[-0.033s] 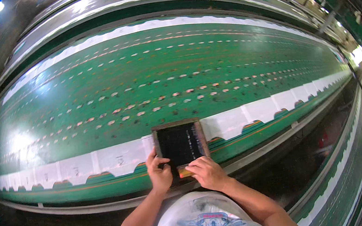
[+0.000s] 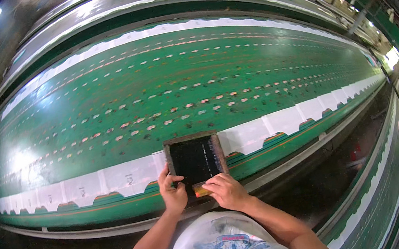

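A small screen-printing frame (image 2: 195, 158) with wooden edges and a dark mesh lies over the near edge of the long green table. My left hand (image 2: 172, 190) grips its left side, fingers closed round the edge. In my right hand (image 2: 227, 191) is a squeegee (image 2: 201, 190) with an orange-yellow grip, pinched between thumb and fingers at the near end of the mesh. White sheets (image 2: 130, 178) lie overlapped in a row along the near edge, each with a wavy front edge. Those left of the frame carry a small dark mark. The frame hides the sheet beneath it.
The green table (image 2: 153, 92) stretches far left and right, spotted with rows of pale and dark marks. Another row of white sheets (image 2: 190, 25) lines its far edge. A metal rail (image 2: 117, 230) runs along the near side. More long tables stand beyond and at lower right.
The view has shifted very slightly, so the table and frame sit a little further left. Both hands keep their hold.
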Tool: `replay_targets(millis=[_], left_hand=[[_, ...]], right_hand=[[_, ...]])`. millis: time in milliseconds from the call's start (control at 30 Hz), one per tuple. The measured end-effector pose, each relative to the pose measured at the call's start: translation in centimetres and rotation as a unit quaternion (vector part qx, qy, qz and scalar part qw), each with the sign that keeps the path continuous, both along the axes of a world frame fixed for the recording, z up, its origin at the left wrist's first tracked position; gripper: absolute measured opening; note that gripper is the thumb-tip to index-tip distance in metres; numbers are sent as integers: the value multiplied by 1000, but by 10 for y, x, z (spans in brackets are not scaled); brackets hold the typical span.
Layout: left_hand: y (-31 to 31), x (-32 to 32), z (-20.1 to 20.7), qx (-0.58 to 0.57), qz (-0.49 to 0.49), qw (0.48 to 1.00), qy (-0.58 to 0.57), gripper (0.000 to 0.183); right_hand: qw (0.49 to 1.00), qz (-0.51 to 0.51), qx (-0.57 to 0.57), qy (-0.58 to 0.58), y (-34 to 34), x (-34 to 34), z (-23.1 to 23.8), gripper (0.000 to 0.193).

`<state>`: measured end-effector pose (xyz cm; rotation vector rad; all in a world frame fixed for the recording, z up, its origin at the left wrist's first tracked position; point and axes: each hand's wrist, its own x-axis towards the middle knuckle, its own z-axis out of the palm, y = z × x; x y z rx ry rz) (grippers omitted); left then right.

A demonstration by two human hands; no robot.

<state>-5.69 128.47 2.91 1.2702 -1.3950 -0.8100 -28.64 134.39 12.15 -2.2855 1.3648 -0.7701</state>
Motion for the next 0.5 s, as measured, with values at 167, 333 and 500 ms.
replay_targets(millis=[167,333,500], left_hand=[[-7,-54,19,-60,-28,998,-10,37],[-3,-138,14,-53,-19,998,31,40],[-1,-206,-9,-39,-13,998,37,33]], right_hand=[[999,-28,-19,-33,5,-55,-15,41],[998,-52,-18,-43,15,-133,-21,41],[998,-51,-21,-40,21,-206,-23,41]])
